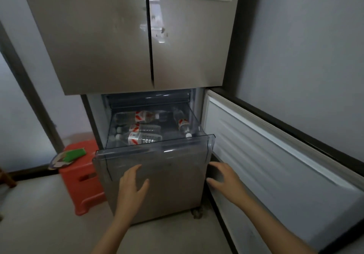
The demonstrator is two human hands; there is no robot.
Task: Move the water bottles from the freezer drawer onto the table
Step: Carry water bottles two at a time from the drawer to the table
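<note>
The clear plastic freezer drawer (157,151) is pulled out of the fridge. Several water bottles with red and white labels lie on their sides in it: one at the back (141,116), one in the middle (143,128), one at the front (141,138) and one along the right wall (183,124). My left hand (133,184) hovers with fingers spread in front of the drawer's front panel. Just beyond the drawer's right front corner, my right hand (223,179) is held with relaxed fingers. Both hands hold nothing.
The freezer door (275,155) stands open to the right, its white inner lining facing me. A red plastic stool (82,177) with a green item and a fan on it stands left of the fridge. The upper fridge doors (122,37) are closed. No table is visible.
</note>
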